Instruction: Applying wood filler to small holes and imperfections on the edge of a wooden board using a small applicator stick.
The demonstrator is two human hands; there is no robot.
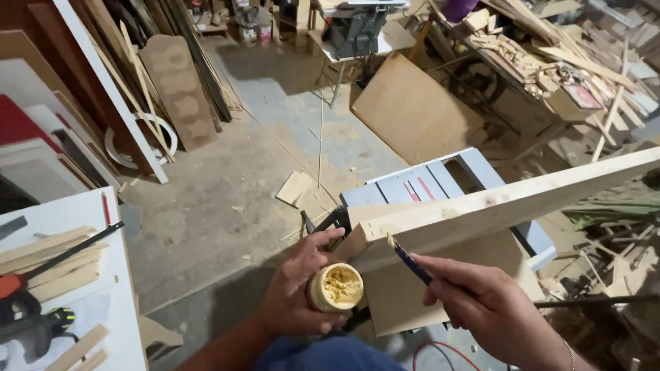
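Item one: a small round open tub of yellow paste (pixel 335 287), single, cupped in the left hand (pixel 297 288). The fingers wrap around its side and close on it, with the mouth of the tub turned up and toward the viewer.

Item two: one slim blue-handled tool with a pale blade tip (pixel 407 259), pinched between the thumb and fingertips of the right hand (pixel 491 306). The fingers press together on the handle; the blade tip points up and left, touching or just short of the lower edge of the plank, which of the two cannot be told.

Item three: one long pale wooden plank (pixel 509 203), lying just above both hands, its near end directly over the tub and its length running up and to the right of the grip.

Item four: one grey-blue table saw top with red strips (pixel 419 185), behind the plank, beyond the hands.

Item five: one flat brown board (pixel 405 295), under the plank, between the two hands.

Item six: one white workbench (pixel 75 288), well left of the left hand, bearing several short wooden strips (pixel 51 264) and one power tool with red and black housing (pixel 20 302).
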